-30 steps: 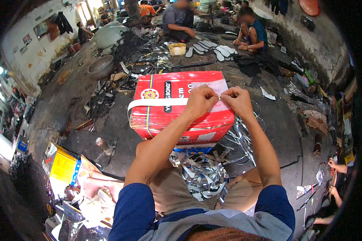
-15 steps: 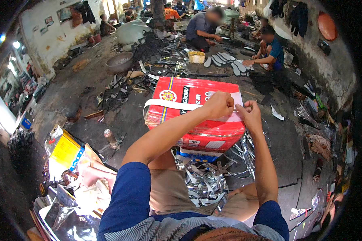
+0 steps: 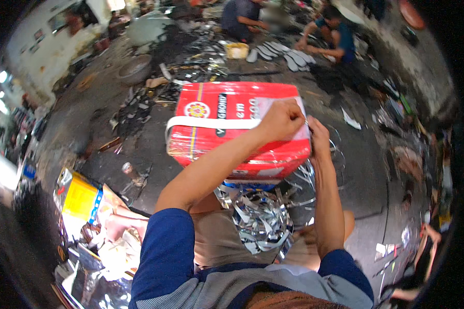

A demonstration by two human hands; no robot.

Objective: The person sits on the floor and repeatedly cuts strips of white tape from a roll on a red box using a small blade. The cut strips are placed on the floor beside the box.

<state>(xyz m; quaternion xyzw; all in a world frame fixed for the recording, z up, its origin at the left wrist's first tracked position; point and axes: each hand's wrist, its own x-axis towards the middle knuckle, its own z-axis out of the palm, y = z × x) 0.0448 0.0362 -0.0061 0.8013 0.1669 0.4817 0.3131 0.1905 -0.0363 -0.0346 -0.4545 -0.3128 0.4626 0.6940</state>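
A red box [image 3: 237,92] with a shiny plastic-wrapped surface stands in front of me on top of a blue and white object. Across its top runs a white strip [image 3: 211,122], which bends down over the left end and passes out of sight under my left hand. My left hand [image 3: 282,121] is closed above the box's right part, its fingertips pinched. My right hand [image 3: 319,136] is at the right edge, fingers drawn together close to the left fingertips. What either hand pinches is too small and blurred to make out.
Below the box, between my legs, lies a tangled heap of silvery strips [image 3: 263,219]. A yellow container [image 3: 81,195] and scraps are at left, beside a bottle [image 3: 131,172]. Beyond the box, grey sole-shaped pieces [image 3: 294,59] lie near two people and a yellow tub [image 3: 237,50].
My right hand has turned and dropped slightly over the box's right edge. My left hand keeps its place above the box, still pinched. The whole view has shifted and blurred.
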